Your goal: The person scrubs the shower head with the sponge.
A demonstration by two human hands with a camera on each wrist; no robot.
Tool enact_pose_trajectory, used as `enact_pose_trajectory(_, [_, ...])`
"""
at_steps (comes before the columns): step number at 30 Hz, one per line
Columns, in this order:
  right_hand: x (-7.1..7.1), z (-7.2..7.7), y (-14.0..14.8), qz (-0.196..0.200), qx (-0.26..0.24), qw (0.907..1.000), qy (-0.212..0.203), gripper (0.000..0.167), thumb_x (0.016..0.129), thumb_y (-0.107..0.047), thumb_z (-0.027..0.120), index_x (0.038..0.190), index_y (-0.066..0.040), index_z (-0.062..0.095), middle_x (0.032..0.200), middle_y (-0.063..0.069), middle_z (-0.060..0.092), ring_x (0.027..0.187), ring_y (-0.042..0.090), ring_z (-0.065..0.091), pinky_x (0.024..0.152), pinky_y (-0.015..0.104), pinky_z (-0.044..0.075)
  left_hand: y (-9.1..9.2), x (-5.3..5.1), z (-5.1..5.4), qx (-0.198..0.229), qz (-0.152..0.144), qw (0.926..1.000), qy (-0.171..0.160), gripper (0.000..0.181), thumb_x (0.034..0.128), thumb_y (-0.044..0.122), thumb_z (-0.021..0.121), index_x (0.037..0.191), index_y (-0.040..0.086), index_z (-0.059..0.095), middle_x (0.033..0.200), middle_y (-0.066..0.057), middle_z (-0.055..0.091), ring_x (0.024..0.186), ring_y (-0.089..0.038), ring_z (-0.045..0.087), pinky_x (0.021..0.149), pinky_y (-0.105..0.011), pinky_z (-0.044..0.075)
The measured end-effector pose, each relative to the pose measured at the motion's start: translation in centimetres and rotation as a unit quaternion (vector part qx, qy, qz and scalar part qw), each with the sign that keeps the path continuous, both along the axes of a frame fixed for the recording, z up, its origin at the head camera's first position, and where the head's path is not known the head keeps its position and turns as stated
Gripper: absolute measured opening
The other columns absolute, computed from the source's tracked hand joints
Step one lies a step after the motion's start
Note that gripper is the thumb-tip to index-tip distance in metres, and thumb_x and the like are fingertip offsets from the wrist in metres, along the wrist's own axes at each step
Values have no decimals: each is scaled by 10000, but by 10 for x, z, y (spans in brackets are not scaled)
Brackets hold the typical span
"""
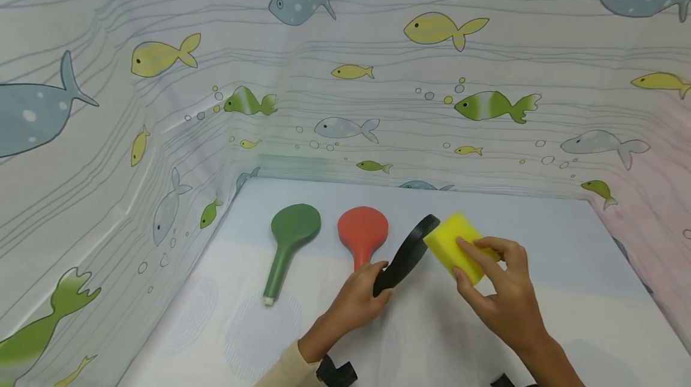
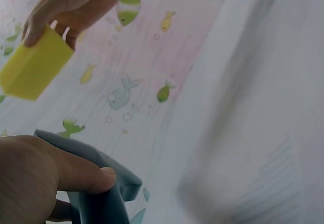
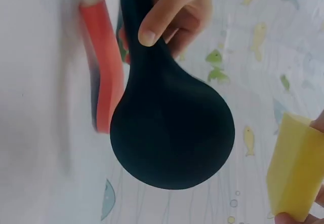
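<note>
In the head view, my left hand (image 1: 351,300) grips the narrow end of a black paddle-shaped object (image 1: 408,255), its round head tilted up. The right wrist view shows that round head (image 3: 172,133) face-on, with the left thumb along the handle. My right hand (image 1: 504,297) pinches a yellow sponge block (image 1: 452,244) between thumb and fingers. The sponge is held just right of the black head; a gap separates the two in the left wrist view. A red paddle-shaped object (image 1: 363,228) lies behind my left hand, which hides part of its handle.
Left of the red one lies a matching green paddle-shaped object (image 1: 294,225) with a pale tip on its handle. A white cloth-covered table (image 1: 540,231) lies beneath. Fish-patterned sheets (image 1: 378,93) rise at the back and both sides.
</note>
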State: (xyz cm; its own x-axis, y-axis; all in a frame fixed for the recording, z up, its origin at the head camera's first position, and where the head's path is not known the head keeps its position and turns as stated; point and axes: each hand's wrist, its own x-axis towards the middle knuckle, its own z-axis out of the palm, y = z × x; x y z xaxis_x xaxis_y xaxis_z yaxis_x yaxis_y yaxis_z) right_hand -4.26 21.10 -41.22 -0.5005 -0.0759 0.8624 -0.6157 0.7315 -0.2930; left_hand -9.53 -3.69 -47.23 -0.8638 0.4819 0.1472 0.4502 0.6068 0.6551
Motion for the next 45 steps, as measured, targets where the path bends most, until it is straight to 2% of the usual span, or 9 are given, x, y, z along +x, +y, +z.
enact_pose_trajectory(7, [-4, -3, -3, -82, 145, 9997, -193, 500, 978, -462, 554, 1140, -27, 738, 1103, 269, 559, 1012, 365, 452, 876, 197, 352, 0, -8, -6, 332, -113, 9952, -915, 534, 815, 99, 780, 1310, -2, 608, 1077, -70, 639, 951, -121, 574, 806, -247, 520])
enact_pose_trajectory(11, [-3, -11, -9, -382, 552, 9974, -267, 501, 994, -479, 501, 1182, -76, 732, 1113, 246, 571, 1020, 365, 478, 831, 238, 386, 2, -8, -8, 793, -65, 9839, -1602, 485, 806, 140, 799, 1246, 22, 633, 1073, -47, 622, 896, -106, 581, 732, -230, 521])
enact_pose_trajectory(14, [-2, -17, -13, -549, 828, 9950, -99, 484, 1002, -458, 482, 1188, -88, 733, 1105, 242, 586, 1015, 376, 506, 838, 234, 420, 3, -7, -8, 1350, -2, 9642, -2283, 513, 815, 156, 802, 1250, 26, 563, 1092, -59, 607, 857, -132, 613, 686, -264, 554])
enact_pose_trajectory(22, [0, -28, -19, -437, 1035, 9912, 702, 402, 1004, -337, 493, 1138, -57, 748, 1042, 256, 589, 946, 400, 526, 942, 243, 428, 2, -3, -2, 2564, -423, 8941, -3648, 432, 908, 154, 697, 1242, 60, 440, 1048, -165, 721, 779, -191, 634, 707, -303, 547])
enact_pose_trajectory(25, [0, -32, -23, -295, 1115, 9885, 980, 371, 999, -301, 504, 1102, -49, 757, 1019, 255, 585, 917, 398, 526, 989, 239, 406, -2, -2, -1, 2814, -523, 8738, -3932, 393, 938, 148, 638, 1258, 62, 427, 1111, -213, 698, 805, -201, 634, 724, -300, 547])
enact_pose_trajectory(32, [4, -41, -27, -264, 1623, 9788, 1223, 342, 1011, -276, 489, 1055, -89, 772, 974, 212, 610, 881, 362, 546, 681, 420, 529, -9, -5, 1, 3405, -969, 8246, -4412, 428, 960, 148, 640, 1273, 47, 368, 1241, -325, 601, 871, -213, 725, 816, -359, 606])
enact_pose_trajectory(35, [6, -44, -26, -215, 1703, 9788, 1119, 351, 1017, -275, 471, 1061, -102, 773, 969, 199, 615, 885, 346, 551, 656, 432, 551, -11, -6, 1, 3678, -1085, 8042, -4541, 446, 951, 153, 662, 1257, 64, 350, 1186, -256, 626, 820, -189, 741, 797, -361, 612])
enact_pose_trajectory(40, [8, -50, -28, 74, 1790, 9773, 1128, 328, 1009, -259, 481, 1079, -114, 768, 960, 180, 629, 878, 352, 566, 629, 410, 575, -12, -6, 0, 4050, -1033, 7843, -4584, 465, 954, 173, 675, 1261, 111, 332, 1093, -96, 643, 766, -153, 706, 761, -290, 598])
enact_pose_trajectory(45, [15, -56, -28, 480, 1928, 9784, 578, 354, 1015, -291, 448, 1107, -163, 765, 993, 123, 640, 908, 290, 576, 680, 354, 591, -10, -6, -2, 4275, -439, 7787, -4572, 283, 1016, 251, 583, 1191, 168, 377, 1104, -78, 611, 831, -175, 661, 725, -278, 587])
